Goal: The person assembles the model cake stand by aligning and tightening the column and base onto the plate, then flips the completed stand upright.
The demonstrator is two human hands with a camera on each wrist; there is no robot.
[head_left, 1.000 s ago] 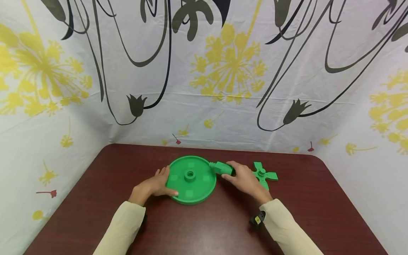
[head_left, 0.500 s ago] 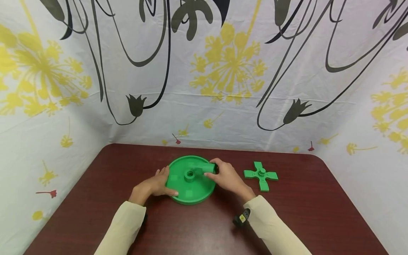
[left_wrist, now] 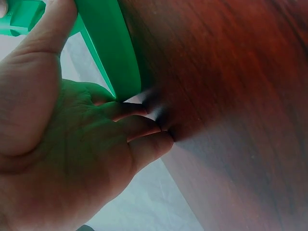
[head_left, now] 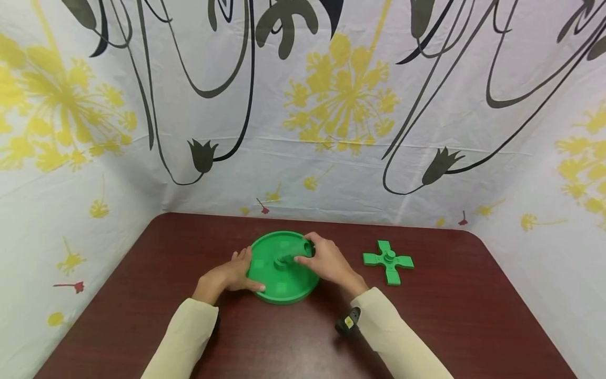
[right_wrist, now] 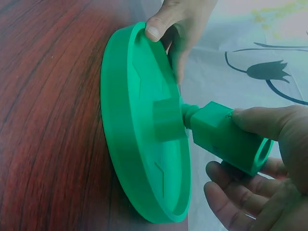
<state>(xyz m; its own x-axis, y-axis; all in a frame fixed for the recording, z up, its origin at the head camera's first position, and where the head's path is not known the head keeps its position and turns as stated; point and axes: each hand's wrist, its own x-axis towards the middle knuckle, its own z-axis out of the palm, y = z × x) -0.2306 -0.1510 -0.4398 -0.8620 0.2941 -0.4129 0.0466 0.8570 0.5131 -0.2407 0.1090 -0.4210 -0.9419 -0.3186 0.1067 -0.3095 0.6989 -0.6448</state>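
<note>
A round green plastic tray with a raised rim and a hollow central hub lies on the table. At its left edge my left hand steadies it, thumb hooked over the rim and fingers along the outside. My right hand grips a green hollow block with a threaded end between thumb and fingers. The block is tilted, its narrow threaded end right at the mouth of the hub. In the left wrist view, the tray's outer wall passes between thumb and fingers.
To the right on the dark red-brown table lies a flat green cross-shaped piece with a round knob at its centre. A patterned white cloth hangs behind the table and along both sides.
My right hand has moved left with the block, from beside the tray's right rim to over the central hub, and the block now leans upward. My left hand and the tray stay put.
</note>
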